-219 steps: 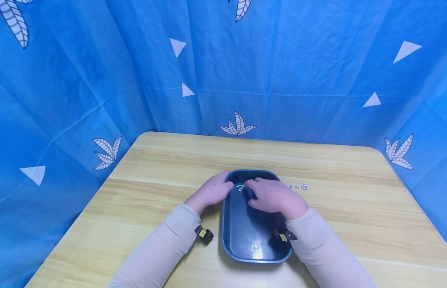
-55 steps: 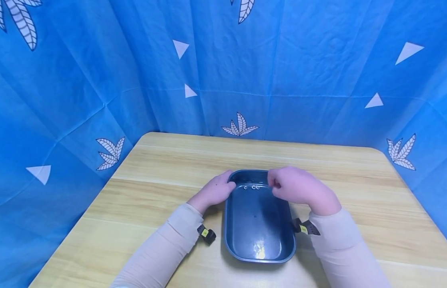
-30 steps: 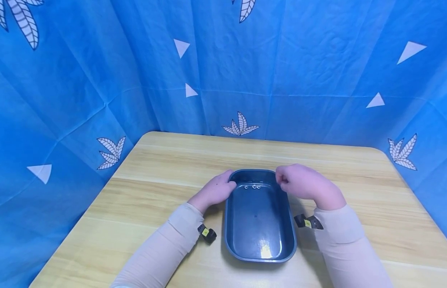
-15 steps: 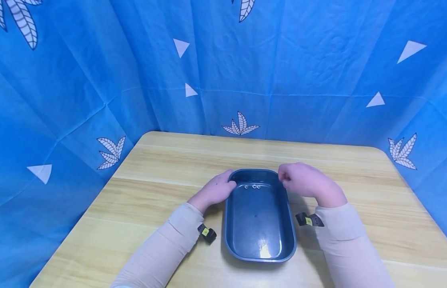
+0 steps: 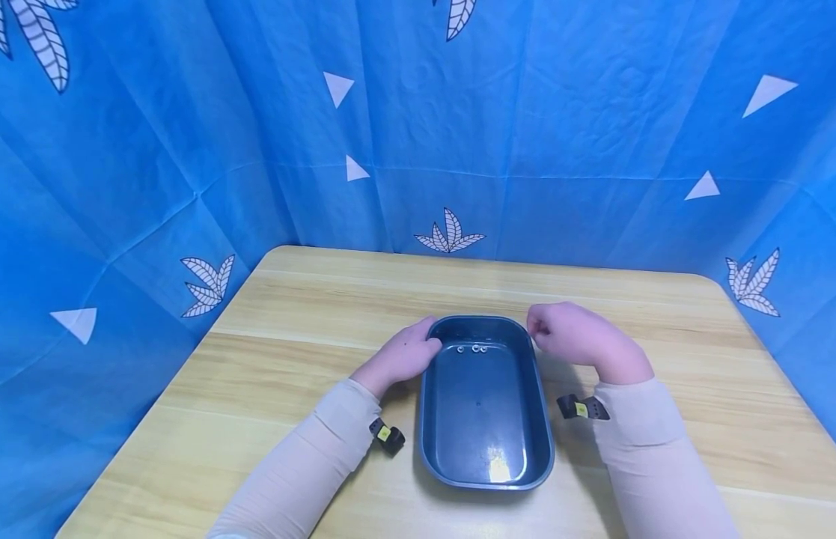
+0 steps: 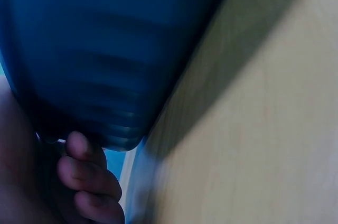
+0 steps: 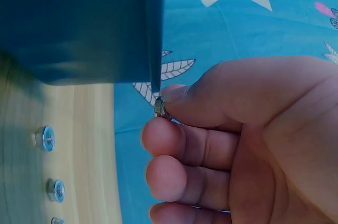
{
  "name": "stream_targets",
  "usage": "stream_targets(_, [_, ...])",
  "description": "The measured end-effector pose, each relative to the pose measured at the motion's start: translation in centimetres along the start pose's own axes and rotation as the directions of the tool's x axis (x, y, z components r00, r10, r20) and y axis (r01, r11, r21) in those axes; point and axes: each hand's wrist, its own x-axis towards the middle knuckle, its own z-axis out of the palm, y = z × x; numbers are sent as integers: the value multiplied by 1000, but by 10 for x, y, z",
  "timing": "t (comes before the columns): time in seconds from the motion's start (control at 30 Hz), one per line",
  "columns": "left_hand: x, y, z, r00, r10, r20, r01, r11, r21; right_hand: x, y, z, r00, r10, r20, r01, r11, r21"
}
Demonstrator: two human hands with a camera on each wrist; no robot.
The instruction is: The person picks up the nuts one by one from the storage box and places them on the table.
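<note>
Peeking from right grip (image 5: pixel 584 338), half-hidden nut (image 7: pixel 159 106)

- A makeshift tabletop recording booth, by its look; whether it stands in a home, office or lab cannot be told.
- A creased blue curtain (image 5: pixel 579 112) hangs behind and down both sides, printed with white leaves (image 5: pixel 452 228) and triangles (image 5: pixel 768 92).
- A wood-grain tabletop (image 5: pixel 323 299) with rounded far corners stands within it.
- Small black cameras (image 5: pixel 393 442) are strapped at the person's wrists.
</note>
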Motion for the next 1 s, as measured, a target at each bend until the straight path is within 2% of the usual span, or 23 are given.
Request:
stream_targets(0.2, [0,-1,0,1000,-7,3,7,1000,-13,2,6,2,1000,3,17,-3,1000,2])
stream_targets(0.4, [0,0,-1,1000,-2,2,1,1000,18,7,17,9,999,29,39,-29,1000,5])
stream_targets(1.0, [0,2,-2,1000,-1,13,0,1000,23,16,50,25,990,137,-11,-137,990,20])
